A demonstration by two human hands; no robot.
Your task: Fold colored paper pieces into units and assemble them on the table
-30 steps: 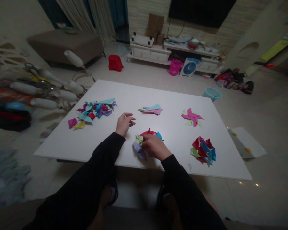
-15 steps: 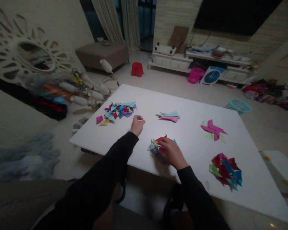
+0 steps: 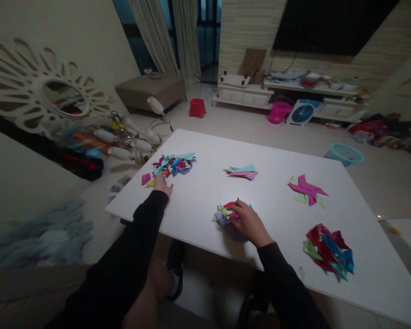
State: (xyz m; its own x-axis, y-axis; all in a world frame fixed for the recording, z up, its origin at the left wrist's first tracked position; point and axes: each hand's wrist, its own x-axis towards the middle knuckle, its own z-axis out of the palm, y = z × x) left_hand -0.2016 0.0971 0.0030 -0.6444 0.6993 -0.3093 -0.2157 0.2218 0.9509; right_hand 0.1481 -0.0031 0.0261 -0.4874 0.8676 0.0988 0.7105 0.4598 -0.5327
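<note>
My left hand (image 3: 162, 184) reaches to the near edge of a scattered pile of small origami pieces (image 3: 176, 164) at the table's left. Its fingers are stretched toward the pile and the thumb stands apart, with nothing seen in them. My right hand (image 3: 249, 224) is bent over a smaller heap of folded paper (image 3: 221, 217) near the front edge. Between its index finger and thumb shows a magenta folded paper piece (image 3: 234, 215). Green, red and purple pieces lie around these fingers; the palm hides part of the heap.
On the white table (image 3: 198, 196) lie a stack of long folded strips (image 3: 243, 172), a magenta and green pinwheel-shaped group (image 3: 308, 189) and a red, blue and green heap (image 3: 330, 251). A lamp with white shades (image 3: 140, 145) stands close to the left edge; a blue basket (image 3: 344, 154) sits beyond the right.
My left hand has moved left and slightly forward, from bare table to the left pile. The right hand stays at the front heap. The view has tilted up a little.
</note>
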